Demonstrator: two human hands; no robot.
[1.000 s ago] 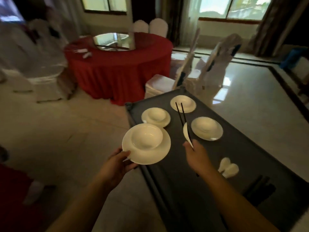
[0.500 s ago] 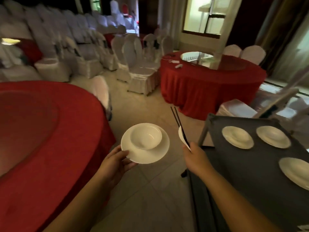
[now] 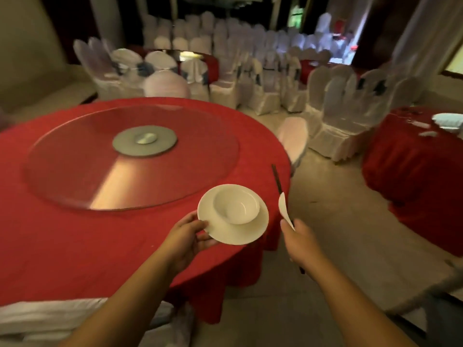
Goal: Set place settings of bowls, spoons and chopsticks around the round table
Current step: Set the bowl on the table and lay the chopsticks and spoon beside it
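Head view: my left hand (image 3: 186,237) pinches the saucer (image 3: 233,214) rim, bowl (image 3: 236,204) loose on top, over the round table (image 3: 75,234) edge. Right hand (image 3: 302,242) grips spoon (image 3: 285,211) and chopsticks (image 3: 276,177). Glazed, slippery, breakable; keep level.

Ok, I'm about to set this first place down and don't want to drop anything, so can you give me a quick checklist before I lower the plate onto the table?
1. Left hand grips the plate at its near rim: ok.
2. Bowl sits upright on the plate: ok, though off-centre toward the far side.
3. Right hand holds spoon and chopsticks together: ok.
4. Red tablecloth bare near the table's edge below the plate: ok.
5. Plate clear of the glass turntable: ok.
6. Plate level: cannot tell.
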